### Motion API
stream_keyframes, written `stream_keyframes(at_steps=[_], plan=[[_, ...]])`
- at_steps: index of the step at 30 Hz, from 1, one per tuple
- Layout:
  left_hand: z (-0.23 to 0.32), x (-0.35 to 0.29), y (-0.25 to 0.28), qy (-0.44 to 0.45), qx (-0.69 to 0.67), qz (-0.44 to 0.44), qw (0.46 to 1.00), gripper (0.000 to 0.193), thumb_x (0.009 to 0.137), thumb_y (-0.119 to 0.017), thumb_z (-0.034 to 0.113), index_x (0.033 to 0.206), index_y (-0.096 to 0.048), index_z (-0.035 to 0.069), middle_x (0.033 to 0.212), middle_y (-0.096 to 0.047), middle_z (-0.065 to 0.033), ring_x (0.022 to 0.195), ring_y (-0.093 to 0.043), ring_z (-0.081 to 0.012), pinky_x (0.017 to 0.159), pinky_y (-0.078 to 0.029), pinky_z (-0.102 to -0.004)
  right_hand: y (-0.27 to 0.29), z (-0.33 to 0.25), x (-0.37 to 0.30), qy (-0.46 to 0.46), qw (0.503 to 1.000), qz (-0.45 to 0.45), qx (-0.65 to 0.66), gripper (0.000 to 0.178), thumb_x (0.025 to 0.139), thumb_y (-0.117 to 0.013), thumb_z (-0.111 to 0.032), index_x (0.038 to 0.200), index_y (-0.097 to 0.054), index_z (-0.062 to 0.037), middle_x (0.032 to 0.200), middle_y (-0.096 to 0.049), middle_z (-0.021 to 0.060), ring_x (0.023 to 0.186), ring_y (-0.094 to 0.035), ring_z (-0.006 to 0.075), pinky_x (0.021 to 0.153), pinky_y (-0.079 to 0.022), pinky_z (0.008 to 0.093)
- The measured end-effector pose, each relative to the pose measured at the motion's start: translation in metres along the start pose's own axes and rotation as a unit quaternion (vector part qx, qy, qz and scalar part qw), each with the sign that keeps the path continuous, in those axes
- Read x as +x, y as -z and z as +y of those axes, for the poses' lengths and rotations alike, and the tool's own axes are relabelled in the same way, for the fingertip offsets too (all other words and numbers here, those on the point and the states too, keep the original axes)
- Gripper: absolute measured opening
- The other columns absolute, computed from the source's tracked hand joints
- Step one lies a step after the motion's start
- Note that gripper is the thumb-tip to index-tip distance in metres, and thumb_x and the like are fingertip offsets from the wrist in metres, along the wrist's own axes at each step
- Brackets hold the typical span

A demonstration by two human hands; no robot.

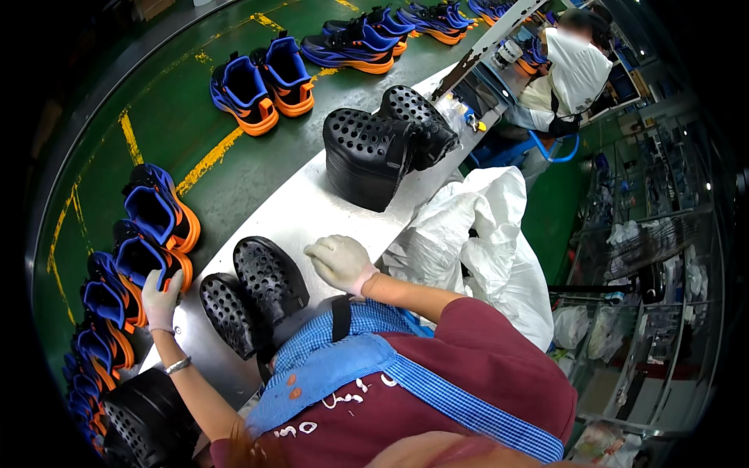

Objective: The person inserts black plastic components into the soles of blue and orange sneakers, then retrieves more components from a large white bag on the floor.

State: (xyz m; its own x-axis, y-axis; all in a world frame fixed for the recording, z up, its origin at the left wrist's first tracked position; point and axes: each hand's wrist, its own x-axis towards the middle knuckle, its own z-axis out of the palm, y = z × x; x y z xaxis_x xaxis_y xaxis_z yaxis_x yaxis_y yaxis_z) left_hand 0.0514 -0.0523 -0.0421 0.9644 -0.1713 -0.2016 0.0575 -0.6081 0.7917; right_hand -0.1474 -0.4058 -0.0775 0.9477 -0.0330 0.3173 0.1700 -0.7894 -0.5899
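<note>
Toward nine o'clock, my gloved left hand (161, 300) touches the heel of a blue-and-orange sneaker (158, 253); I cannot tell whether it grips. Near centre, my gloved right hand (341, 264) curls loosely above the white bench (316, 214), contents hidden; black perforated shoe forms (267, 274) stand at eight o'clock

The left hand (161, 303) hides part of a blue shoe (147, 253). The lower edge cuts off a black shoe (152, 417), and a co-worker's head (575, 23) is blurred
</note>
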Motion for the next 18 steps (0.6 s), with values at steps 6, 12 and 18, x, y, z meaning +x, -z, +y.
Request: stream_keyframes(at_steps=[6, 12, 18], plan=[[0.003, -0.003, 0.002, -0.021, 0.027, 0.012, 0.999, 0.03, 0.084, -0.075, 0.02, 0.076, -0.05, 0.006, 0.061, -0.051, -0.0008, 0.046, -0.052, -0.009, 0.043, -0.039, -0.0232, 0.001, 0.003, 0.001, -0.007, 1.0, -0.018, 0.003, 0.018, 0.08, -0.059, -0.011, 0.097, -0.063, -0.007, 0.081, -0.061, 0.0118, 0.078, -0.061, 0.0333, 0.069, -0.049, 0.0437], [-0.001, 0.001, 0.006, -0.011, 0.03, -0.015, 0.999, 0.028, 0.085, -0.073, 0.02, 0.075, -0.052, 0.006, 0.06, -0.055, -0.002, 0.045, -0.053, -0.0096, 0.042, -0.04, -0.0233, 0.007, 0.003, 0.002, -0.015, 0.999, -0.028, -0.016, 0.017, 0.082, -0.058, -0.011, 0.097, -0.064, -0.0078, 0.082, -0.063, 0.0106, 0.076, -0.062, 0.0313, 0.068, -0.05, 0.0419], [0.037, 0.011, 0.028, 0.03, 0.077, -0.174, 0.981, 0.026, 0.086, -0.071, 0.023, 0.076, -0.059, 0.002, 0.064, -0.063, -0.0052, 0.049, -0.06, -0.0113, 0.041, -0.045, -0.024, 0.006, 0.005, 0.001, -0.014, 1.0, -0.01, -0.017, 0.015, 0.083, -0.058, -0.011, 0.097, -0.064, -0.0079, 0.08, -0.063, 0.0107, 0.074, -0.062, 0.0313, 0.066, -0.05, 0.0424]])
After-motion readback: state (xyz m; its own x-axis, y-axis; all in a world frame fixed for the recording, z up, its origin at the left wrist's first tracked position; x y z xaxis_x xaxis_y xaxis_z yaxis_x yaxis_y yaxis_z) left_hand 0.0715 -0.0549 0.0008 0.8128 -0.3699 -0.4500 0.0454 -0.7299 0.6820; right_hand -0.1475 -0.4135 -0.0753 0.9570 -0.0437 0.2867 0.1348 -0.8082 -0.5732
